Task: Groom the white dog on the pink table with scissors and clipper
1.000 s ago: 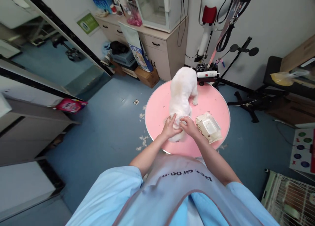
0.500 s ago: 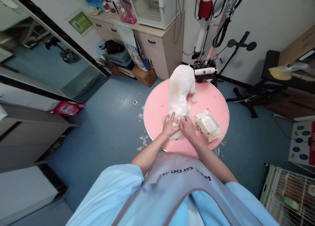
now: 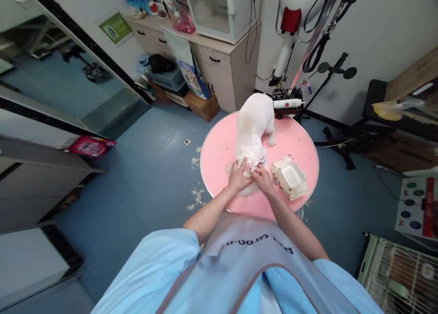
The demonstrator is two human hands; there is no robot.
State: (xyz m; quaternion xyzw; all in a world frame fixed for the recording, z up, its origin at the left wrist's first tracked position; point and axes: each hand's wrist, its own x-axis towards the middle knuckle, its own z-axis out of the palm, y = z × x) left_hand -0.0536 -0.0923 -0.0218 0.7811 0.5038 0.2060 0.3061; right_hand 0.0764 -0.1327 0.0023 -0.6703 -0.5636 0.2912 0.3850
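Observation:
A white, short-clipped dog (image 3: 251,122) is on the round pink table (image 3: 216,154), its near end under my two hands. My left hand (image 3: 238,177) is closed around this near part, which looks like the head, beside a patch of pink skin. Just to the right, my right hand (image 3: 263,177) has its fingers pinched together on a small white wipe (image 3: 255,166), pressed against the pinkish patch. My fingers hide part of the wipe and of the dog. A pack of wipes (image 3: 290,178) lies on the table to the right of my right hand.
At the table's far edge, a white tube (image 3: 287,104) lies on a black holder (image 3: 278,94). A dryer (image 3: 290,20) and hanging straps (image 3: 316,52) are behind it. Fur clippings (image 3: 196,198) lie on the floor at left. A wire cage (image 3: 404,277) stands at lower right.
The view has shifted slightly. My right hand's fingers have moved a little at the pinkish patch, and more of the white wipe shows. My left hand stays on the dog.

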